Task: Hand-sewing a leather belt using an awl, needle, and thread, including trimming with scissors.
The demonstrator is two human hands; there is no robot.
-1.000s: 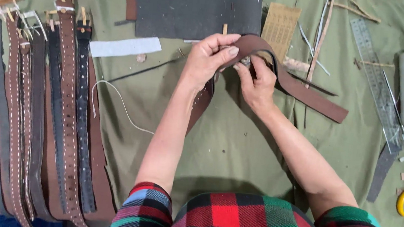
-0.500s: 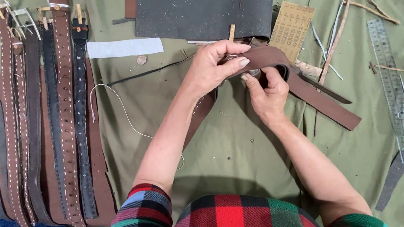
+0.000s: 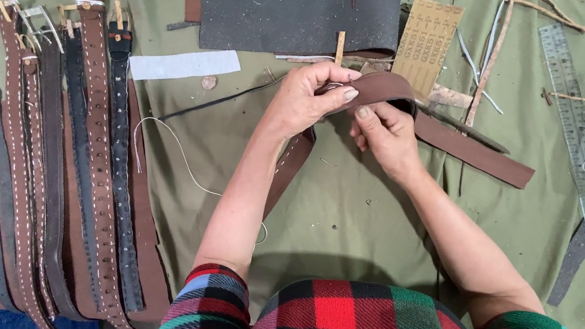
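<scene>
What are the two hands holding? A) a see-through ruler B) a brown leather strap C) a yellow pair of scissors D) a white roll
B: the left hand and right hand both pinch a folded brown leather strap above the green cloth.

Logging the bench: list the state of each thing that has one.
brown leather strap: bent into a loop, held in both hands
left hand: pinching the strap
right hand: gripping the strap
finished belts: laid flat, side by side
clear ruler: lying flat
</scene>
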